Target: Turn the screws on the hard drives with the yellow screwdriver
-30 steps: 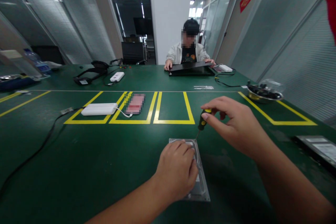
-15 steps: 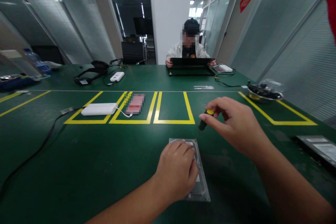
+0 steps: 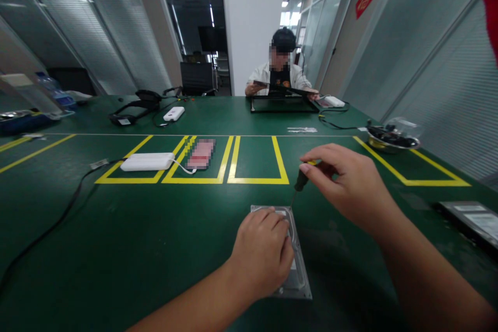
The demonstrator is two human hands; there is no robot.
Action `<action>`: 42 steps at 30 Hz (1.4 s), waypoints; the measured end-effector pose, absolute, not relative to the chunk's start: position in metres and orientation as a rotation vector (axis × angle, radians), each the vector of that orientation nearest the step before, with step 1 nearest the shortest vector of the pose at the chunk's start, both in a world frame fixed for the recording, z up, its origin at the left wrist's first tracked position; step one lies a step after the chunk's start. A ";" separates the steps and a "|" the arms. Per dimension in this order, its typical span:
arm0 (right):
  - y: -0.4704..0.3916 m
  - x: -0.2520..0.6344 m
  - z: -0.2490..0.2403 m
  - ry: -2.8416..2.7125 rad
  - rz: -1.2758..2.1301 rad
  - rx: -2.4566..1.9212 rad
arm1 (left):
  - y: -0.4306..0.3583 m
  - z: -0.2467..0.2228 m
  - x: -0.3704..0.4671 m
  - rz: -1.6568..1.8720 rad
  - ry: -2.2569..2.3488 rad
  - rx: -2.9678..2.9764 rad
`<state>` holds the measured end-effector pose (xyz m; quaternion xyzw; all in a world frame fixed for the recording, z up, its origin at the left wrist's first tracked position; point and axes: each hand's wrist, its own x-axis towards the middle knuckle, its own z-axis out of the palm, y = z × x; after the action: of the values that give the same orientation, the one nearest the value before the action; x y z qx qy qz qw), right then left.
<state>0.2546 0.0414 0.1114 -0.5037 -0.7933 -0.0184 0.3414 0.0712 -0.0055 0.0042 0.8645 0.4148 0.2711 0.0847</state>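
A silver hard drive lies flat on the green table, partly covered by my left hand. That hand presses down on its top with the fingers curled over it. My right hand pinches the yellow-topped handle of a screwdriver between thumb and fingers. The screwdriver leans slightly, its thin shaft pointing down to the drive's far right corner. The tip meets the drive at that corner; a screw there is too small to make out.
A second hard drive sits at the right edge. Beyond it stands a bowl of dark parts. Left of centre are a white power bank, a cable and a pink phone. Opposite, a person handles a black panel above a black frame.
My right fingers have shifted on the screwdriver's handle, covering more of its yellow top. My left hand and the drive stay put. The person opposite has tilted the black panel.
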 end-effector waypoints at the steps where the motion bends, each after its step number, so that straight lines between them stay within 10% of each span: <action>1: 0.041 0.255 0.111 -2.060 -0.046 -1.307 | -0.006 0.004 0.071 0.810 1.237 2.578; 42: 0.046 0.254 0.105 -1.973 0.018 -1.266 | -0.006 0.004 0.071 0.798 1.234 2.575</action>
<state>0.2539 0.0455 0.1046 -0.4976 -0.7757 0.0070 0.3880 0.0709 -0.0059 0.0039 0.8650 0.4147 0.2682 0.0882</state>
